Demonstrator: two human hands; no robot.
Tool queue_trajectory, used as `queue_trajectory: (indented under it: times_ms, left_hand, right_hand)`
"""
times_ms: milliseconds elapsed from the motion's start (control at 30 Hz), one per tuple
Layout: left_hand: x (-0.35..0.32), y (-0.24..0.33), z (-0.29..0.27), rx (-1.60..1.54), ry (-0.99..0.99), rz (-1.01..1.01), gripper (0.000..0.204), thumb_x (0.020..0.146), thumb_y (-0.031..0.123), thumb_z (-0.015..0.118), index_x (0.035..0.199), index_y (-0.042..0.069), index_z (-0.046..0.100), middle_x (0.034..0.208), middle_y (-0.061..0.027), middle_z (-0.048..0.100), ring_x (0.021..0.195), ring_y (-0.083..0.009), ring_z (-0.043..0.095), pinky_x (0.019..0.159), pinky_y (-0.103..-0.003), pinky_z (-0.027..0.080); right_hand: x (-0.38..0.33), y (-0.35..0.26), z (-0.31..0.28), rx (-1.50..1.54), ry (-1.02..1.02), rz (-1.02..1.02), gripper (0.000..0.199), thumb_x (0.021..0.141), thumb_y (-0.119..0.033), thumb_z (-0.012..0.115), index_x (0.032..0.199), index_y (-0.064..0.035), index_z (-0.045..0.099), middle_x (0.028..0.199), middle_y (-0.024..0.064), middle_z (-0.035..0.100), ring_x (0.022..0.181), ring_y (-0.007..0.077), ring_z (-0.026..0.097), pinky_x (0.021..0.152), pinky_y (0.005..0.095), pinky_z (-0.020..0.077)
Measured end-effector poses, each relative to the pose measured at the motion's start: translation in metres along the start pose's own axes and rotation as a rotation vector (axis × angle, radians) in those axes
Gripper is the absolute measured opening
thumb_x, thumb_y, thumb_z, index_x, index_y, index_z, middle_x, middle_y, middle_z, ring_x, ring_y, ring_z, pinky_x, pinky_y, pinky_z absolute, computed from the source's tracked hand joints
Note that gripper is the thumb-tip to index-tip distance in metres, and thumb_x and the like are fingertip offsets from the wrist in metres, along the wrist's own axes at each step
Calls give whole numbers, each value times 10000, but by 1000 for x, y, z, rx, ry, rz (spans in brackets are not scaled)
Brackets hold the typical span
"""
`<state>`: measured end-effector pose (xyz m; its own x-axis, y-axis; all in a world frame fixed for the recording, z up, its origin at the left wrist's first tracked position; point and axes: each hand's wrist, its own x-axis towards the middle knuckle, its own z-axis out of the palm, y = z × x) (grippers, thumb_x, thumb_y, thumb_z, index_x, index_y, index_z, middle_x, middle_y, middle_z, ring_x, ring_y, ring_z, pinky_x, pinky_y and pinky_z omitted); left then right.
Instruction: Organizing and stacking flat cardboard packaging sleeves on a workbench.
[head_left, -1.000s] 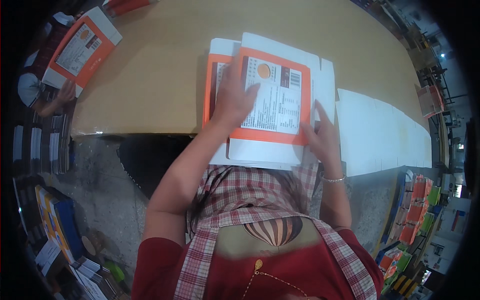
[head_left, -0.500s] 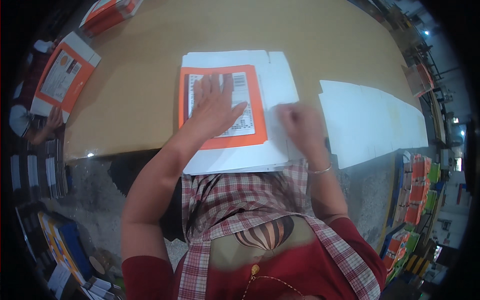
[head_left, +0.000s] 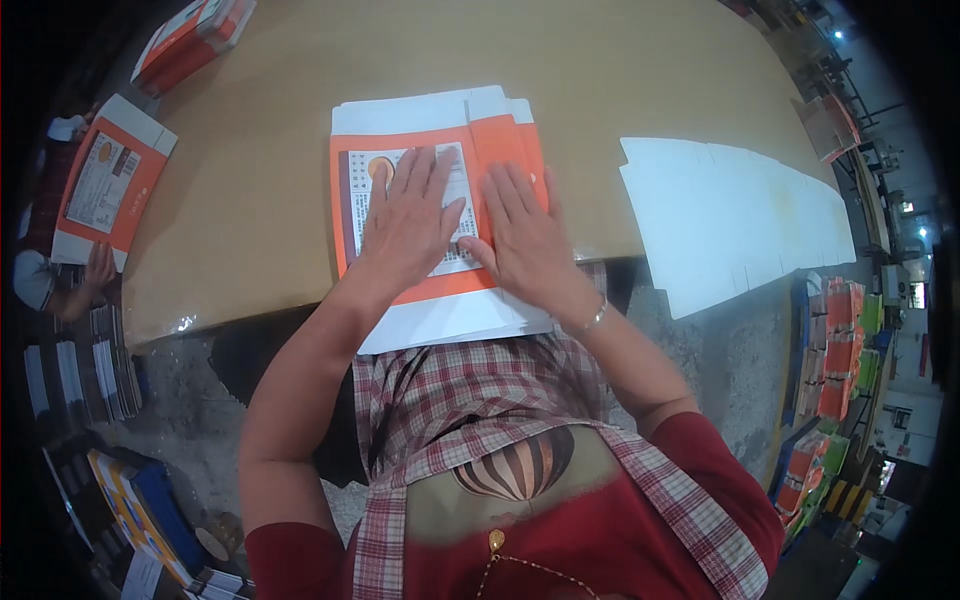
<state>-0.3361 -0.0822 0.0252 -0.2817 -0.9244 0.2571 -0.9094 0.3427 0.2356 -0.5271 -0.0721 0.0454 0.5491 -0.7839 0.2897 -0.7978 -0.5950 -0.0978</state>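
Note:
A flat orange-and-white carton blank (head_left: 402, 285) with a printed white panel lies at the table's near edge, its lower end reaching over the edge. Flat on the printed panel rests my left hand (head_left: 408, 225), fingers stretched out. My right hand (head_left: 532, 235) presses with straight fingers on an orange side panel (head_left: 497, 137) that is folded over at the blank's right. Neither hand grips anything. White edges under the blank suggest more sheets, mostly hidden.
Large white card sheets (head_left: 735, 220) lie at the right, overhanging the table (head_left: 300, 60). At the far left stands a stack of orange-and-white cartons (head_left: 190, 45). Below it, another person's hand (head_left: 100, 265) touches a similar carton (head_left: 120, 180). Bundled cartons (head_left: 838, 350) are at the right.
My right hand has moved from the white sheets at the right onto the carton blank, its fingers now stretched out. The right side panel now shows orange, folded inward. My left hand stays on the printed panel.

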Motion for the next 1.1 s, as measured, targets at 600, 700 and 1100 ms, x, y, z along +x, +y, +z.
queue_trajectory:
  times_ms: [600,700,1100]
  left_hand:
    - [0,9,-15,228,-20,135,593,966,530,471,1484,250,396,1561,-2,337,1431,-398,223,1121,-674,129]
    - [4,10,-10,226,4,139,579,973,548,442,1472,256,417,1554,-2,348,1429,-399,222,1122,-669,139]
    - [12,-24,-36,-1304,199,-380,493,974,308,591,1333,-4,466,1205,-86,578,1074,-158,574,927,-316,467]
  right_hand:
    - [-82,134,-101,9,-504,451,738,875,43,453,1532,-255,296,1381,289,485,1212,376,558,1014,451,468]
    - [-78,158,-134,523,71,265,710,835,30,441,1524,-27,279,1431,213,489,1276,302,531,1063,379,430]
    - [-34,25,-67,1167,115,458,662,813,39,426,1472,-4,406,1352,119,574,845,131,632,721,312,521]
